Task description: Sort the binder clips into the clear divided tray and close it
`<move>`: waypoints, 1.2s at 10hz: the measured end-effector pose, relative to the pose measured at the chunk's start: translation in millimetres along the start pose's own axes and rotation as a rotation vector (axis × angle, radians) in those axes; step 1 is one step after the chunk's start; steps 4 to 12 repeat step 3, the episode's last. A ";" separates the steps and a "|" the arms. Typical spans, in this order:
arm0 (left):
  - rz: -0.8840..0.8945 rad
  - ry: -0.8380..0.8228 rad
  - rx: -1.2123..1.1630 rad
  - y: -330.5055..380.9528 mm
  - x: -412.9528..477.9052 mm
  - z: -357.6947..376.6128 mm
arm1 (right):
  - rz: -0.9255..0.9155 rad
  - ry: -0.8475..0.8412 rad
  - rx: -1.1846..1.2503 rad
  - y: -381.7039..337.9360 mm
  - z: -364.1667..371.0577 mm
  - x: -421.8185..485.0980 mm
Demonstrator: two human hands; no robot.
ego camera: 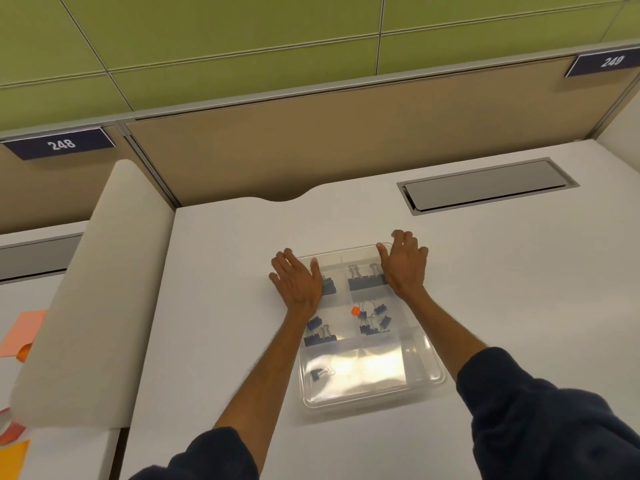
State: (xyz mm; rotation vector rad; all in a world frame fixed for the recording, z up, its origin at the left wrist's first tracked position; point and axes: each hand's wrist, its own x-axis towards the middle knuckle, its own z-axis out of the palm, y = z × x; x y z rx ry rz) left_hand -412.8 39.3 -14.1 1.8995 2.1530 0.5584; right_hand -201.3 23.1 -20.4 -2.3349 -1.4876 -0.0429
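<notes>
Both hands flat on far end of clear tray (424, 372) w/ blue clips (367, 282): left hand (297, 279) & right hand (405, 265), fingers apart, gripping nothing.

Tray (429, 344) far corners and some clips (328, 285) under both hands.

Bare worktop (221, 306) lies open left, right and above the clear divided tray (372, 398), while a padded divider (93, 289) blocks the frame's left.

tray (420, 344) mid-desk (221, 306) | clips (372, 318) inside | hatch (486, 184) behind-right
</notes>
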 end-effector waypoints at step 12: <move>0.288 -0.064 -0.040 0.1 -28.4 15.0 | -0.232 -0.215 0.032 -15.8 10.9 -18.9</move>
